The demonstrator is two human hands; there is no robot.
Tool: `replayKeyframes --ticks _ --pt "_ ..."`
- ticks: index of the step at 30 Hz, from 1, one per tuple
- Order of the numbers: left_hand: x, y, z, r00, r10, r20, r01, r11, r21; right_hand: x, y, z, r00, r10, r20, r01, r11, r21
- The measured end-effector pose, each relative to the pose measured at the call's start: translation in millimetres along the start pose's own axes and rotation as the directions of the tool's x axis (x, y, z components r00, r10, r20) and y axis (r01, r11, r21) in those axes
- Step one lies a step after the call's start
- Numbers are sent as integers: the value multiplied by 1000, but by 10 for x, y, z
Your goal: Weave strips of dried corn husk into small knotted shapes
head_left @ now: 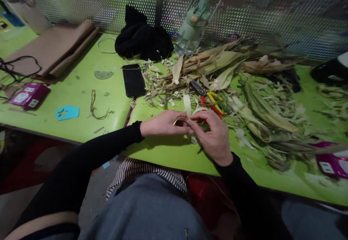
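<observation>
Pale strips of corn husk point(187, 103) stick up and curl out between my two hands, just above the near part of the green table point(174, 147). My left hand point(165, 122) is closed on the strips, its fingers pointing right. From the other side my right hand point(213, 133) pinches the same strips with thumb and forefinger. The fingertips of both hands meet and partly hide the husk. Just beyond my right hand lie pliers with red and yellow handles point(210, 100). Dry corn husks point(212, 66) are heaped behind them.
Green husks point(269, 109) and scraps spread to the right. A black phone point(133, 80), clear protractor point(103, 74) and blue paper piece point(67, 112) lie left. A green water bottle point(191, 30) and black cloth point(144, 37) stand before the perforated metal screen point(100, 10). Purple boxes point(29, 95) sit at both sides.
</observation>
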State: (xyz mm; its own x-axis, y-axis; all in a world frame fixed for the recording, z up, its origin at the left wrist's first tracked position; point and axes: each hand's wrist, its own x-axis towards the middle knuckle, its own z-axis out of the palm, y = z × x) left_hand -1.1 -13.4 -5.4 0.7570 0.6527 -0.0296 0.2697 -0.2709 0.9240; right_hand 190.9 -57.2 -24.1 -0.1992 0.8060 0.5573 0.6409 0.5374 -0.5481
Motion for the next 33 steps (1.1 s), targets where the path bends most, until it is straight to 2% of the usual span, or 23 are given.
replayKeyframes --ticks 3,6,13,15,18,20,23,26,30,33 --pt "-14 31 -21 998 56 3 -55 993 -102 -1 2 -32 994 107 33 -109 992 70" --pt "-11 22 -27 997 68 23 -64 989 -136 2 12 -63 988 129 82 -137 986 97" --pt "15 -2 54 982 -50 180 30 994 109 19 -26 -57 975 218 33 -221 958 183" --pt "21 -4 67 983 -71 167 50 991 126 20 -52 -63 953 292 84 -304 913 271" --pt "34 -24 48 992 -80 101 75 996 54 7 -76 -82 888 410 209 -460 775 433" --pt "42 -45 29 993 -96 70 97 995 -7 -5 -76 -88 866 443 231 -497 721 482" --pt "46 -65 23 989 -129 72 136 985 -102 -17 -67 -83 889 421 181 -458 807 372" --pt "39 -65 42 983 -160 87 173 969 -176 -24 -65 -75 932 340 126 -360 908 215" --pt "33 -58 59 980 -176 89 192 957 -218 -15 -75 -85 963 258 76 -266 956 127" --pt "37 -57 53 984 -165 64 174 969 -175 3 -76 -96 957 269 110 -280 954 106"
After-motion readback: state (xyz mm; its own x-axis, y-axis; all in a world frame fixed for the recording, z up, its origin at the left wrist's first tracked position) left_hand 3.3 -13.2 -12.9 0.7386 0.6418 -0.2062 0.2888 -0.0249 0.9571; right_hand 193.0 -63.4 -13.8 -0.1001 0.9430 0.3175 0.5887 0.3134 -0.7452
